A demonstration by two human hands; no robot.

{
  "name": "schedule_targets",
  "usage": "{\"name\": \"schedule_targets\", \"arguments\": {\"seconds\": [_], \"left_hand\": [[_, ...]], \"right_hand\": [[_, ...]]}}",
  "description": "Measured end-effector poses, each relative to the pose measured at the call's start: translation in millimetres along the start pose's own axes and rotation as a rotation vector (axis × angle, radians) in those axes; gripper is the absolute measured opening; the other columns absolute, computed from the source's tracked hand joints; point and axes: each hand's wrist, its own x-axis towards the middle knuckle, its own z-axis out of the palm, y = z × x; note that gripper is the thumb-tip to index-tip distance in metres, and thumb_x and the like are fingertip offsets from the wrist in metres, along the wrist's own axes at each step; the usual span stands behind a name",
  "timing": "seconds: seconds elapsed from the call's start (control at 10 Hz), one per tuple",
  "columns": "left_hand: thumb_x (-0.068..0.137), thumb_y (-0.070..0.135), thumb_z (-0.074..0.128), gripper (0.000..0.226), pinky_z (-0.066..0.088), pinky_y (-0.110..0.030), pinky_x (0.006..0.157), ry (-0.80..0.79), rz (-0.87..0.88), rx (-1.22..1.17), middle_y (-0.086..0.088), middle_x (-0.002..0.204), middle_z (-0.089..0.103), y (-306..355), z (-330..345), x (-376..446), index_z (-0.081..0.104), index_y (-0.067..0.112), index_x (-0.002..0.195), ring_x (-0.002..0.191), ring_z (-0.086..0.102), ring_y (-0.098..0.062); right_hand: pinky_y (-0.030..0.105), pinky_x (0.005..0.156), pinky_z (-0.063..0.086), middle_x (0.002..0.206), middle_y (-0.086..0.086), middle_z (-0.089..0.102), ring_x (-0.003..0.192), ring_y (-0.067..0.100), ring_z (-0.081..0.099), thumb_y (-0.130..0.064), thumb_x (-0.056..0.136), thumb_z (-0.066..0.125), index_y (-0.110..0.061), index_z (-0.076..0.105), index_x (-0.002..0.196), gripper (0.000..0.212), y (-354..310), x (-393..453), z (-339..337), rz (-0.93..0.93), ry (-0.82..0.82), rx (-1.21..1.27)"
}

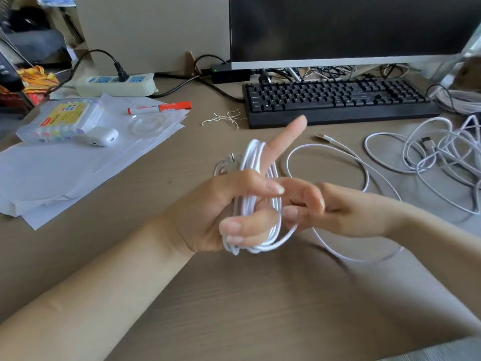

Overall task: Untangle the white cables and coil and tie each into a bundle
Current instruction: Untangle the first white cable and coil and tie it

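Above the desk [234,295], centre of view: left hand [221,212], index finger raised straight toward the keyboard [335,100], thumb and lower fingers curled round a white cable coil [253,165] of several loops. Coil wound about the hand, upper loops behind the raised finger, lower loops hanging below the curled fingers.

Just right of it: right hand [335,207], fingers bent and closed against the coil's right edge, touching the left hand's fingertips; exact pinch on the strand partly hidden, but grasping cable.

From the coil, trailing: free tail [364,173] of the same white cable, 1 wide loop lying on the desk to the right, plug end [324,138] resting near the keyboard's front edge; a lower stretch blurred under the right wrist.

Far right of desk: tangle of white cables [442,149], loose and uncoiled, well apart from both hands.

Before the keyboard's left corner: small scatter of pale twist ties [226,118].

Left of desk: sheets of paper [65,173], bearing a clear case of coloured markers [59,121], a white earbud case [100,136], a red and white marker pen [160,107].

Rear: power strip [114,84] with 1 black plug, dark monitor [351,27].
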Motion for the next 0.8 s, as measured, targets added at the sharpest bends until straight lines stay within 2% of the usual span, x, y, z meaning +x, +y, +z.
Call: {"name": "schedule_targets", "arguments": {"seconds": [0.1,0.2,0.3,0.4,0.5,0.6,0.7,0.8], "left_hand": [[0.073,0.021,0.053,0.082,0.037,-0.015,0.037,-0.153,-0.088,0.083,-0.027,0.098,0.046,-2,-4,-2,0.021,-0.001,0.145,0.032,0.044,-0.007],[0.084,-0.007,0.030,0.079,0.041,-0.025,0.044,-0.577,-0.094,-0.135,-0.022,0.131,0.048,4,-1,1,0.020,0.040,0.147,0.042,0.042,-0.016],[0.085,-0.005,0.035,0.082,0.044,-0.019,0.045,-0.651,-0.111,-0.023,-0.033,0.145,0.029,4,4,1,0.011,0.043,0.146,0.046,0.052,-0.007],[0.084,-0.001,0.038,0.080,0.046,-0.015,0.045,-0.574,-0.105,0.041,-0.027,0.127,0.055,0,5,-1,0.008,0.035,0.149,0.044,0.054,-0.002],[0.082,0.006,0.047,0.080,0.045,-0.017,0.046,-0.513,-0.191,0.122,-0.019,0.134,0.052,-2,5,0,0.016,0.041,0.147,0.046,0.057,-0.007],[0.082,0.013,0.055,0.070,0.043,-0.017,0.044,-0.336,-0.263,0.146,-0.025,0.137,0.047,-5,6,2,0.031,0.040,0.143,0.044,0.054,-0.008],[0.081,0.014,0.062,0.075,0.044,-0.017,0.042,-0.077,-0.293,0.102,-0.016,0.134,0.054,-8,10,3,0.030,0.044,0.142,0.044,0.056,-0.009],[0.079,0.022,0.069,0.087,0.046,-0.016,0.044,0.091,-0.276,0.093,-0.004,0.131,0.059,-10,10,8,0.018,0.048,0.145,0.057,0.064,-0.012]], "right_hand": [[0.020,0.061,0.043,0.080,0.014,0.065,0.070,0.020,0.058,-0.031,0.095,0.050,-0.006,0.067,0.094,0.030,-12,14,-23,0.162,-0.090,-0.022],[0.016,0.064,0.044,0.077,0.001,0.062,0.070,0.014,0.057,-0.014,0.091,0.050,-0.022,0.066,0.076,0.023,-14,29,-40,0.212,-0.172,-0.117],[0.031,0.082,0.044,0.105,0.022,0.063,0.093,0.032,0.059,-0.018,0.099,0.041,0.003,0.062,0.106,0.031,-13,48,-55,0.343,-0.098,-0.134],[0.029,0.063,0.045,0.068,0.006,0.062,0.060,0.014,0.053,-0.024,0.100,0.038,-0.006,0.062,0.080,0.036,-20,66,-58,0.303,-0.116,-0.225],[0.025,0.055,0.043,0.065,0.013,0.053,0.054,0.017,0.047,-0.022,0.100,0.037,-0.007,0.058,0.072,0.038,-11,78,-64,0.352,-0.044,-0.212],[0.030,0.057,0.052,0.063,0.010,0.050,0.051,0.015,0.047,-0.030,0.101,0.037,-0.010,0.057,0.072,0.041,-9,86,-71,0.408,0.021,-0.177],[0.031,0.057,0.051,0.060,0.005,0.049,0.054,0.016,0.044,-0.019,0.100,0.038,-0.010,0.057,0.078,0.030,-12,90,-73,0.481,0.028,-0.204],[0.026,0.052,0.041,0.059,0.003,0.048,0.053,0.015,0.042,-0.011,0.099,0.037,-0.011,0.058,0.080,0.028,-24,86,-74,0.442,0.089,-0.069]]}}
